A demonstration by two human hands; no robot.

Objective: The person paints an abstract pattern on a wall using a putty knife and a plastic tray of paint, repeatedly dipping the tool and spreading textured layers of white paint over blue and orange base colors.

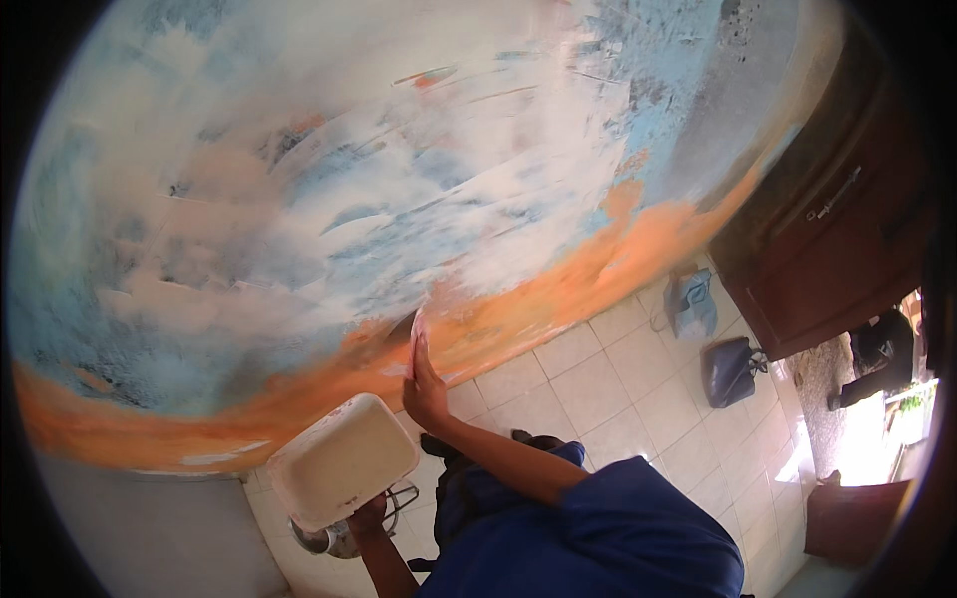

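Observation:
My right hand (425,389) is raised against the wall, its fingers along a flat spreading tool (417,340) whose edge meets the wall where the white and orange areas join. My left hand (368,514) grips the lower edge of a shallow cream plastic tray (345,460), tilted, with smears along its rim. Patches of whitish coating over blue cover the wall (448,179), with a bare-looking orange band (523,306) along its bottom.
Below the tray stands a metal container (340,540) on the tiled floor (605,377). A light-blue bag (691,303) and a dark-blue bag (729,372) lie near a brown door (830,247). Through the bright doorway, a person in dark clothing (882,355) is partly visible.

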